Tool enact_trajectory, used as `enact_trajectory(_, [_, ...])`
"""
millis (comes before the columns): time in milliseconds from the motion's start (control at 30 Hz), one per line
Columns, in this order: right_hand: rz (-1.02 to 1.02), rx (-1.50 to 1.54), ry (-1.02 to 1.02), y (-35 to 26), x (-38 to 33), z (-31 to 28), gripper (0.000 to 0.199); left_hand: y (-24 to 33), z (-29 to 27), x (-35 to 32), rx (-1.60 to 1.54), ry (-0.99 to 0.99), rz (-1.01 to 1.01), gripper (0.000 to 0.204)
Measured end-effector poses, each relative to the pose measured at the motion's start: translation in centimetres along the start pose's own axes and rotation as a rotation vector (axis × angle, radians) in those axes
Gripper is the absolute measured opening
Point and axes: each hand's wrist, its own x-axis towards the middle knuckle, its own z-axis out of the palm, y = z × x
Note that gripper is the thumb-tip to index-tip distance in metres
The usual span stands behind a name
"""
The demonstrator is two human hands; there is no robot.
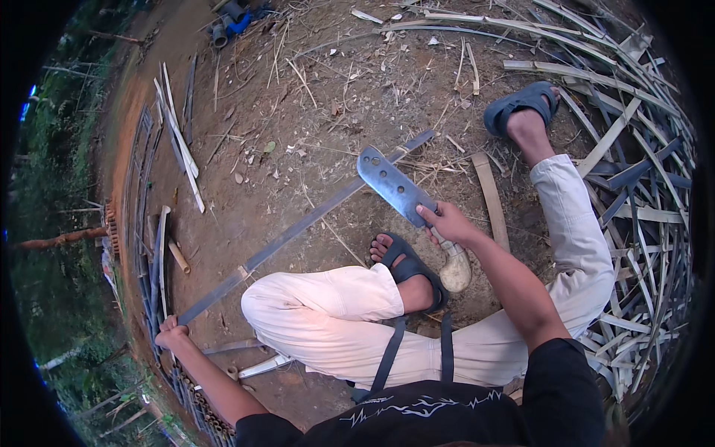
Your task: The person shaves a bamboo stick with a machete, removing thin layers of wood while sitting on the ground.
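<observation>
My left hand [172,332] is closed round the near left end of a long dark bamboo strip [299,226], which slants up and away to the right. Pale rings mark its joints. In my right hand [445,223] is a cleaver [392,186] with a broad, shiny blade pierced by several round holes. Its pale, bulbous handle [456,270] sticks out below my fist. The blade's far end lies over the strip near the strip's far end; whether they touch I cannot tell. My sandalled foot [411,276] rests on the ground just below the blade.
A large heap of split bamboo strips [633,313] fills the right side beside my other foot [523,109]. One flat pale strip [491,201] lies right of the cleaver. Bamboo poles [145,223] and a short cut piece [179,256] lie at left. Dark tubes with something blue [237,24] sit far off.
</observation>
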Motion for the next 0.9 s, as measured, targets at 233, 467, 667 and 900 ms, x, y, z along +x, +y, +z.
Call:
enact_trajectory(233, [-0.121, 0.158, 0.267, 0.1, -1.5, -0.3, 0.022, 3.6, 1.5, -4.8, -0.082, -0.078, 0.101, 0.063])
enact_trajectory(467, [-0.771, -0.539, 0.239, -2.3, -9.3, 6.6, 0.054, 6.3, 1.8, -17.9, -0.027, -0.426, 0.317, 0.067])
enact_trajectory(667, [-1.014, -0.913, 0.013, -7.4, -18.9, 11.8, 0.067, 7.5, -0.8, -22.9, -0.232, -0.705, 0.563, 0.043])
enact_trajectory(900, [-1.089, -1.047, 0.165, -7.0, -19.0, 11.1, 0.066, 7.5, -1.7, -25.5, -0.524, -1.118, 0.456, 0.031])
